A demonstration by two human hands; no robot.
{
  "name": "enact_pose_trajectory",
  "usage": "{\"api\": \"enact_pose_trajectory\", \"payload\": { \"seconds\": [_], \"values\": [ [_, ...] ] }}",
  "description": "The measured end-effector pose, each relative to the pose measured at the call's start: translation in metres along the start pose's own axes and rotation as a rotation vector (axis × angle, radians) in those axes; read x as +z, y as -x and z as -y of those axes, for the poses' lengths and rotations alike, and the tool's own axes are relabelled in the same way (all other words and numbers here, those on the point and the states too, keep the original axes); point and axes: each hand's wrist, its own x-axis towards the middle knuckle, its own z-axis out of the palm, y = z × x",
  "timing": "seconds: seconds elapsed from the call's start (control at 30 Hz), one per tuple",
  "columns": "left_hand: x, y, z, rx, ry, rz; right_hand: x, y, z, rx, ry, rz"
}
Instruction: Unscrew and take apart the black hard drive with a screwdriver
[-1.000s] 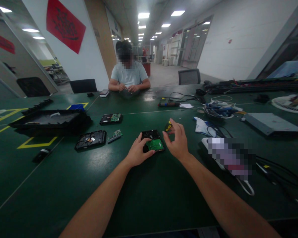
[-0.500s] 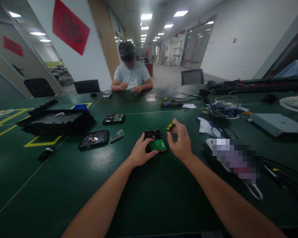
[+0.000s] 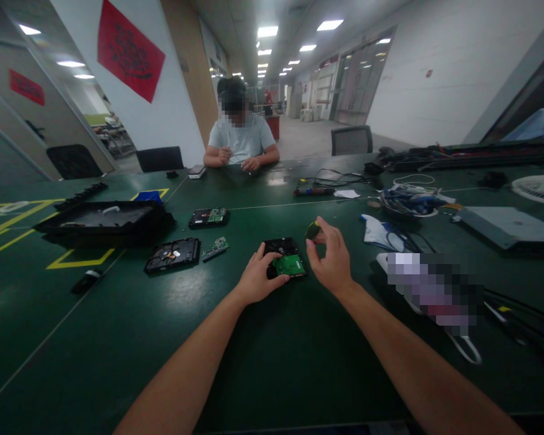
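In front of me a hard drive (image 3: pixel 281 246) lies flat on the green table, its black metal body partly covered by a green circuit board (image 3: pixel 291 264). My left hand (image 3: pixel 255 279) grips the drive's left side, thumb along the near edge and fingers across the top. Just right of the drive, my right hand (image 3: pixel 333 258) pinches the yellow and black handle of a small screwdriver (image 3: pixel 312 230) between thumb and fingers. Its shaft and tip are too indistinct to make out.
Left of my hands lie another hard drive (image 3: pixel 172 255), a loose circuit board (image 3: pixel 216 248), a third drive (image 3: pixel 207 217) and a black plastic housing (image 3: pixel 104 219). On the right are a bundle of cables (image 3: pixel 408 199) and a flat grey metal box (image 3: pixel 510 226). A person (image 3: pixel 241 136) sits opposite.
The screwdriver handle has turned slightly in my right fingers, showing more black and less yellow. My left hand stays on the drive. The person opposite has raised one hand a little.
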Motion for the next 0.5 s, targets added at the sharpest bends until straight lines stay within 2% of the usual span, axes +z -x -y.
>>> {"api": "enact_pose_trajectory", "payload": {
  "seconds": [0.5],
  "values": [
    [0.0019, -0.0011, 0.0023, -0.01, 0.029, -0.01, -0.0007, -0.001, -0.0019, -0.017, -0.008, 0.018]
  ]
}}
